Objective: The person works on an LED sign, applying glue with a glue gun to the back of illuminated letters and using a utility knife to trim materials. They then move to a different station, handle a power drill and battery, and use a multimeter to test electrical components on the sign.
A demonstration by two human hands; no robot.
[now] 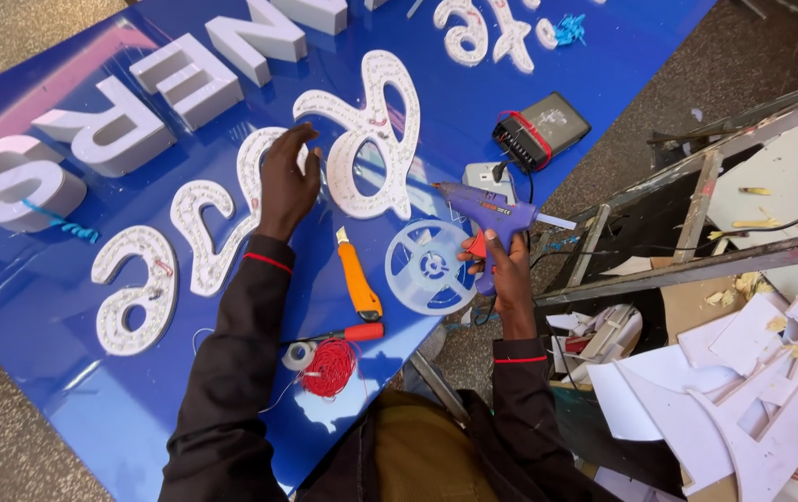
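Blue sign board (64, 390) cut off at frame edges; glue gun (487, 209) handle hidden by right hand (506, 270).

Utility knife (359, 283) lies on the sign board (64, 390), between script letters (231, 209) and empty reel (428, 266)

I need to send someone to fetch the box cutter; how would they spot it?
On the blue sign board, look just below the white looped letter, between the left hand and the clear empty reel. The box cutter lies there: the only orange tool, longer than the red-handled screwdriver beside it.
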